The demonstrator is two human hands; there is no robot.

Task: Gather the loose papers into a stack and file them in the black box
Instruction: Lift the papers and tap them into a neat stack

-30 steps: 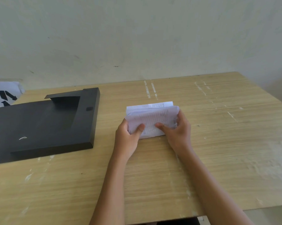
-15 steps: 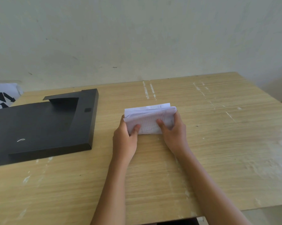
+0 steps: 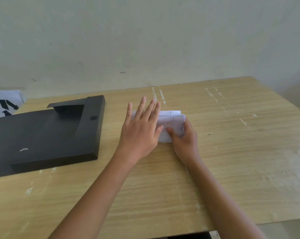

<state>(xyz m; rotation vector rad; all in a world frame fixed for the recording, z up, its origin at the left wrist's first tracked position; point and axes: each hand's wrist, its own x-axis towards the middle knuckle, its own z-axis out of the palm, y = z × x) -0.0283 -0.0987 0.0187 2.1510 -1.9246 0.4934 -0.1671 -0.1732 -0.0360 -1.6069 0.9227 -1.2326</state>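
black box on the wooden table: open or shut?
Shut. The flat black file box lies closed on the wooden table; no interior shows.

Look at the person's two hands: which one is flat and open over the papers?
The left hand, nearer the black box: its fingers are straight and spread above the papers. The right hand has fingers curled round their edge instead.

White papers with faint print, black box, light wood-grain table
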